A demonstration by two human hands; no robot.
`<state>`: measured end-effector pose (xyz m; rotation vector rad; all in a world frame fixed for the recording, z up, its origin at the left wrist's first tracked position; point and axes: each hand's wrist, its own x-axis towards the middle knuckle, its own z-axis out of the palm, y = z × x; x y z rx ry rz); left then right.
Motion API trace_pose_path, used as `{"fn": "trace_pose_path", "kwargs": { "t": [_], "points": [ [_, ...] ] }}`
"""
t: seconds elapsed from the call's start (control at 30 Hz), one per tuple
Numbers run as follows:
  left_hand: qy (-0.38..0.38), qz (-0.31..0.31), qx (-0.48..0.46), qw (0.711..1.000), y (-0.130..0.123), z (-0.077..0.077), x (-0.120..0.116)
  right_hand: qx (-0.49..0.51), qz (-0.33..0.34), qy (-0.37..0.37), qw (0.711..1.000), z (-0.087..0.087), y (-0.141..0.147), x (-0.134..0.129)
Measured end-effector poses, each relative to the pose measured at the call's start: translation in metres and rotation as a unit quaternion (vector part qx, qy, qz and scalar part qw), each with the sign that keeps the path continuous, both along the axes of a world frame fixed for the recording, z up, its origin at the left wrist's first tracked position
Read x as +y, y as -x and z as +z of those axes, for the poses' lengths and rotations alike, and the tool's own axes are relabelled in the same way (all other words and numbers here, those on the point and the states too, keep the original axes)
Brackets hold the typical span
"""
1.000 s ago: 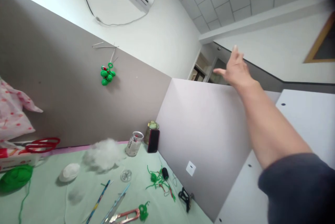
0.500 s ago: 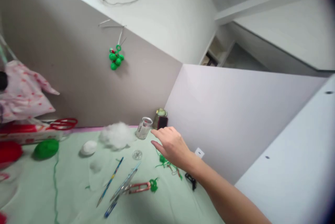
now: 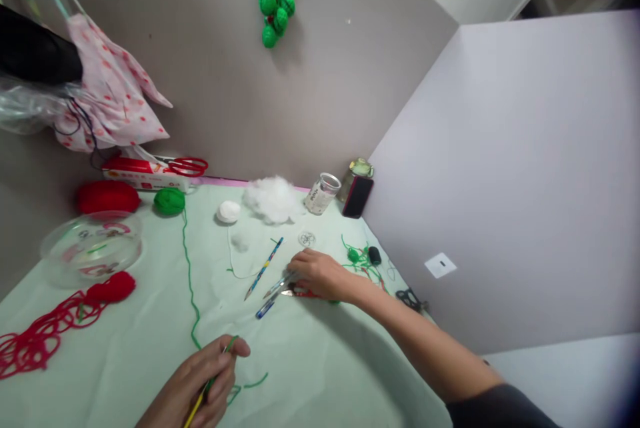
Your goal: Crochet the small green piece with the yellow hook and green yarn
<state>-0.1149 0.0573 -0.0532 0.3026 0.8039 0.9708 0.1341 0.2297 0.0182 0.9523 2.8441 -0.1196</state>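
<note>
My left hand (image 3: 205, 381) is closed at the bottom of the view round a yellow-handled crochet hook (image 3: 194, 411), with green yarn at its fingers. Green yarn (image 3: 189, 268) runs from a green ball (image 3: 169, 202) down towards this hand. Over the small tools at mid table is my right hand (image 3: 320, 273), palm down, its fingertips bent onto them; what it grips, if anything, is hidden. Beside its fingers lie a blue pen (image 3: 265, 309) and a patterned pencil (image 3: 264, 269). Red-handled snips (image 3: 303, 292) show partly under the hand.
White stuffing (image 3: 275, 200), a tin can (image 3: 323, 193) and a phone (image 3: 358, 197) stand along the wall. A clear plastic container (image 3: 93, 248) and red yarn (image 3: 40, 338) are at left. Green yarn scraps (image 3: 363, 258) lie right. Crocheted green balls (image 3: 275, 11) hang above.
The view has tilted down and turned left. My right hand has come down onto the tools from above the table. My left hand has come into view with the hook.
</note>
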Motion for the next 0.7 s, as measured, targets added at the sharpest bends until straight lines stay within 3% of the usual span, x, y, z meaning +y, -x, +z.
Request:
{"fn": "trace_pose_path", "kwargs": {
  "t": [0.13, 0.3, 0.43, 0.6, 0.7],
  "points": [
    [0.010, -0.005, -0.016, 1.000, 0.002, 0.001, 0.003, -0.036, 0.065, -0.003, 0.997, -0.014, 0.012, -0.001],
    [0.024, -0.015, -0.033, 0.999, 0.003, -0.005, 0.007, -0.057, 0.076, -0.038, 0.995, -0.014, 0.012, 0.010],
    [0.037, -0.012, -0.028, 0.999, 0.004, -0.007, 0.008, -0.047, 0.088, -0.068, 0.993, -0.015, 0.026, 0.020],
    [0.053, -0.008, -0.028, 0.998, 0.005, -0.006, 0.012, -0.025, 0.162, -0.073, 0.984, -0.023, 0.055, 0.024],
    [0.064, -0.014, -0.018, 0.998, 0.007, -0.004, 0.014, 0.000, 0.181, -0.081, 0.980, -0.021, 0.057, 0.025]
  ]
}}
